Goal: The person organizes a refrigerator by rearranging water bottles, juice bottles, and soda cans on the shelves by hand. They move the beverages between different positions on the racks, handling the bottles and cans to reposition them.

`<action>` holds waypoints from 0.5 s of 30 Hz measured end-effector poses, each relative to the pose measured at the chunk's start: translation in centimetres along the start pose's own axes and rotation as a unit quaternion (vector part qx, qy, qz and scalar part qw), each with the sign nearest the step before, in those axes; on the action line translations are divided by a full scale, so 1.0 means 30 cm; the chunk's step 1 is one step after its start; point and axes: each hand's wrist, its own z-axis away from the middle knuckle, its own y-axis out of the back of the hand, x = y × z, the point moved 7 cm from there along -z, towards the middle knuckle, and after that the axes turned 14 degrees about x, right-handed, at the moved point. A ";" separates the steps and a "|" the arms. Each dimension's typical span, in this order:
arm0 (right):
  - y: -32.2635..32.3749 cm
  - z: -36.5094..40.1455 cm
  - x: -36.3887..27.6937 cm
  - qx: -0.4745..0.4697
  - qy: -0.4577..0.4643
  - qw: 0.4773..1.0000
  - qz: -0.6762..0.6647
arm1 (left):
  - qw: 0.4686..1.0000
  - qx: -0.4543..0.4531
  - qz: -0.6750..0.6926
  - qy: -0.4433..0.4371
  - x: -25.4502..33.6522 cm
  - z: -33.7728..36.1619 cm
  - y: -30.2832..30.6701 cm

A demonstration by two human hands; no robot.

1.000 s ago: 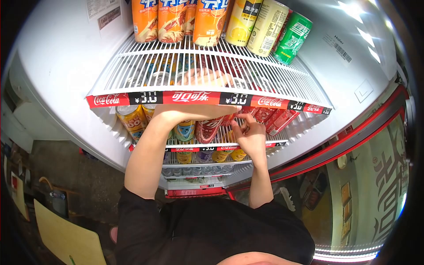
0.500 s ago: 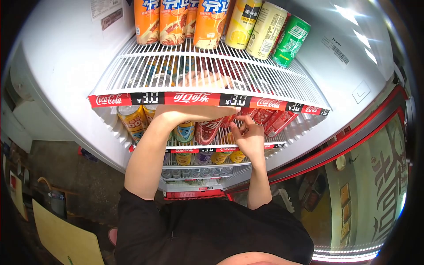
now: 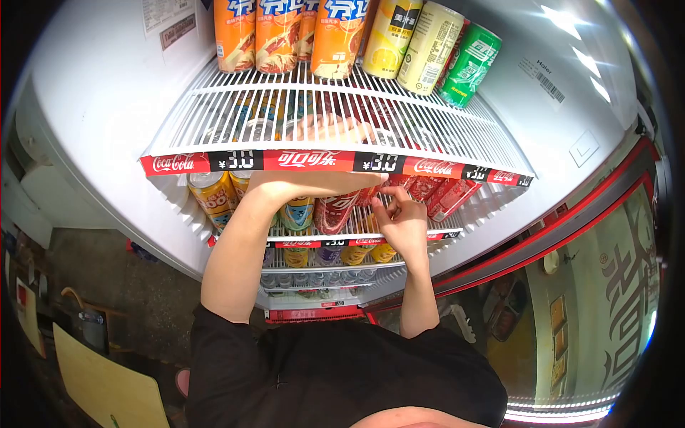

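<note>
My left hand (image 3: 332, 130) reaches in under the top wire shelf, its bent fingers showing through the wires and its palm partly behind the price strip. What those fingers close on is hidden. Just below the strip, my right hand (image 3: 401, 217) has its fingers curled, thumb and index close together, in front of the red cans. I cannot make out what lies in its grip. A red Coca-Cola can (image 3: 334, 214) stands left of my right hand, beside a green-and-yellow can (image 3: 297, 214). More red cans (image 3: 451, 198) lean to the right of it.
Orange cans (image 3: 335, 43), yellow cans (image 3: 428, 50) and a green can (image 3: 469, 68) stand on the top shelf (image 3: 235, 107). Its red price strip (image 3: 307, 160) crosses above my hands. Yellow cans (image 3: 212, 196) fill the left. The fridge door (image 3: 571, 285) stands open at right.
Both hands keep nearly the same position. The view has shifted very slightly.
</note>
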 end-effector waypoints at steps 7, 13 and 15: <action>0.002 -0.002 -0.003 0.001 0.004 1.000 0.008 | 1.000 -0.001 -0.004 0.009 0.007 -0.006 0.009; 0.000 -0.003 0.000 -0.008 -0.010 1.000 0.009 | 1.000 -0.008 -0.003 0.003 0.006 -0.001 0.004; 0.001 -0.002 0.000 -0.007 -0.008 1.000 0.006 | 1.000 -0.009 -0.004 0.001 0.001 0.001 0.003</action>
